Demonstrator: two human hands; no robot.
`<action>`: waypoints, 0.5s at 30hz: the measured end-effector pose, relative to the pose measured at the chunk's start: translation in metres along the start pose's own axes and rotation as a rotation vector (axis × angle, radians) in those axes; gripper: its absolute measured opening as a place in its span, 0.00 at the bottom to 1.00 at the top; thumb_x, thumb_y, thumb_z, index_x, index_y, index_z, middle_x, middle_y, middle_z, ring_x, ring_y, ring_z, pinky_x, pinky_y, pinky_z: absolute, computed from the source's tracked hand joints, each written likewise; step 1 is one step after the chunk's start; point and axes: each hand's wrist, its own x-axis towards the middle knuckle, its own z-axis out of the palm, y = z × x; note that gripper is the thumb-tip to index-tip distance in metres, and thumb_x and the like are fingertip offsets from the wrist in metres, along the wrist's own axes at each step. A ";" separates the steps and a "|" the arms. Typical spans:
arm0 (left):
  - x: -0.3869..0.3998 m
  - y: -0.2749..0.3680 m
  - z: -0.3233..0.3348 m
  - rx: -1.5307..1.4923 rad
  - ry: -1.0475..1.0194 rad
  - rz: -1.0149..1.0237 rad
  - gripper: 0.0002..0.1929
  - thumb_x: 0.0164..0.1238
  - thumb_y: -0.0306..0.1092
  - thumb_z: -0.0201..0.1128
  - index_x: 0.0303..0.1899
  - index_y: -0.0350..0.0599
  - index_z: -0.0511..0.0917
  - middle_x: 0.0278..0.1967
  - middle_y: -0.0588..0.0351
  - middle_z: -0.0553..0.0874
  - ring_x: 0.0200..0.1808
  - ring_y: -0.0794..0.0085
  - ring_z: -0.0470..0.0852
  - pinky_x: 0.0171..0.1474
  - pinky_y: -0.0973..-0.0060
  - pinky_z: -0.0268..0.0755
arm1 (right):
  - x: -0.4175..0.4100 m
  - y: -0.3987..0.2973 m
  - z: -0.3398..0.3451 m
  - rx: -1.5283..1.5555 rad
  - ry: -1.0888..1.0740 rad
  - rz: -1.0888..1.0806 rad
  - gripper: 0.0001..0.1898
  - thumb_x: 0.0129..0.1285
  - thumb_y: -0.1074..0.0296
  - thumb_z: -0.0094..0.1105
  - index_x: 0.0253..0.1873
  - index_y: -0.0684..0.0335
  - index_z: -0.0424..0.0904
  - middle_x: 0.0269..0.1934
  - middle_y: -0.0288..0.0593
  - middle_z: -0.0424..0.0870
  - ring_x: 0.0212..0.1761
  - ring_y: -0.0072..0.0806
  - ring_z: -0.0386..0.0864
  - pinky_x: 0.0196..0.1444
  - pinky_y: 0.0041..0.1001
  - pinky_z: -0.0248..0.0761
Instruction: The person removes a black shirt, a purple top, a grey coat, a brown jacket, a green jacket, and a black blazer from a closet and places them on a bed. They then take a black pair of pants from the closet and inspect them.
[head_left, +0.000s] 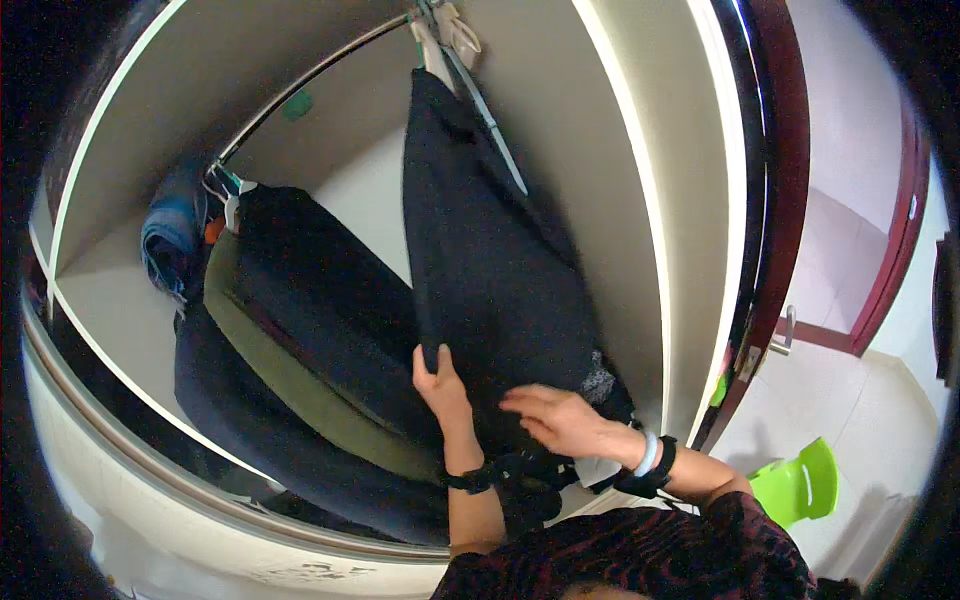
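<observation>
A dark garment (487, 247) hangs on the right of the wardrobe, below some pale hangers (459, 34) on the rail. My left hand (444, 386) grips its left edge, thumb and fingers pinching the cloth. My right hand (559, 420) lies near the lower part of the same garment, fingers partly spread and nothing in its grasp; whether the fingertips touch the cloth is unclear. To the left hang more clothes: a black garment (330, 300), an olive-green one (300, 397) and a dark navy one (247, 420).
The metal rail (300, 71) crosses the wardrobe. A rolled blue fringed scarf (171, 232) is at the left end. The wardrobe's right side panel (626, 187) stands close beside the garment. An open dark-red door (784, 150) and a green plastic chair (799, 480) are to the right.
</observation>
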 end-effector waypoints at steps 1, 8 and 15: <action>0.000 0.005 -0.003 -0.123 -0.011 -0.010 0.07 0.64 0.26 0.56 0.41 0.33 0.74 0.32 0.59 0.78 0.31 0.75 0.71 0.38 0.78 0.65 | 0.004 0.002 -0.004 -0.022 0.133 -0.020 0.18 0.52 0.79 0.55 0.50 0.64 0.74 0.48 0.53 0.76 0.52 0.46 0.74 0.52 0.34 0.71; 0.011 0.007 -0.019 -0.158 -0.010 -0.022 0.05 0.64 0.26 0.56 0.39 0.35 0.75 0.32 0.60 0.77 0.31 0.77 0.72 0.37 0.78 0.66 | 0.058 0.046 -0.059 -0.175 0.640 0.090 0.26 0.53 0.77 0.57 0.59 0.66 0.64 0.56 0.55 0.69 0.59 0.48 0.66 0.61 0.37 0.60; 0.010 0.023 -0.014 -0.124 0.002 -0.069 0.11 0.65 0.26 0.55 0.47 0.34 0.73 0.41 0.53 0.79 0.38 0.70 0.77 0.45 0.74 0.70 | 0.120 0.112 -0.058 -0.163 0.650 0.030 0.39 0.58 0.55 0.58 0.68 0.66 0.51 0.67 0.56 0.55 0.69 0.48 0.53 0.67 0.38 0.50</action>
